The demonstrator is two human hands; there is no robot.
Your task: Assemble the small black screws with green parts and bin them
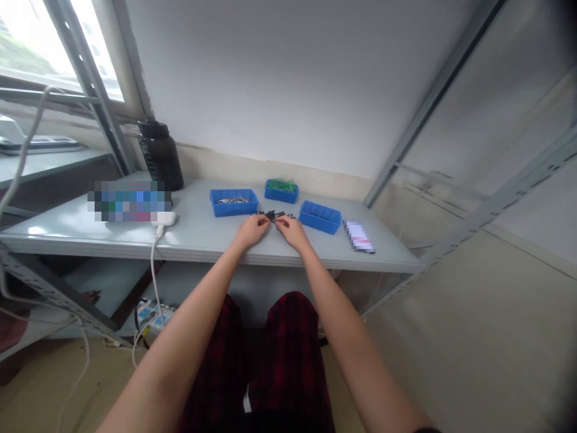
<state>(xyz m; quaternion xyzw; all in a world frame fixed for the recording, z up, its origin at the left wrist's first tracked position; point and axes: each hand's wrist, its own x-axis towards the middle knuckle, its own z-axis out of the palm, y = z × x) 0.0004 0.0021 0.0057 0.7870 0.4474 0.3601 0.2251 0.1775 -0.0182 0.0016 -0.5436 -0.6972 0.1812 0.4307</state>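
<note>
My left hand and my right hand meet over the shelf, fingertips pinched close together. Whatever sits between the fingers is too small to name. Just beyond them lies a small pile of black parts, partly covered by my fingers. To the left of the pile stands a blue bin holding thin silvery metal pieces. Behind it is another blue bin with green material in it. A third blue bin stands by my right hand, its contents hard to see.
The grey metal shelf has a raised front edge. A dark bottle stands at the back left, near a blurred-out object and a white charger with a hanging cable. On the right lies a phone. Metal uprights frame the shelf.
</note>
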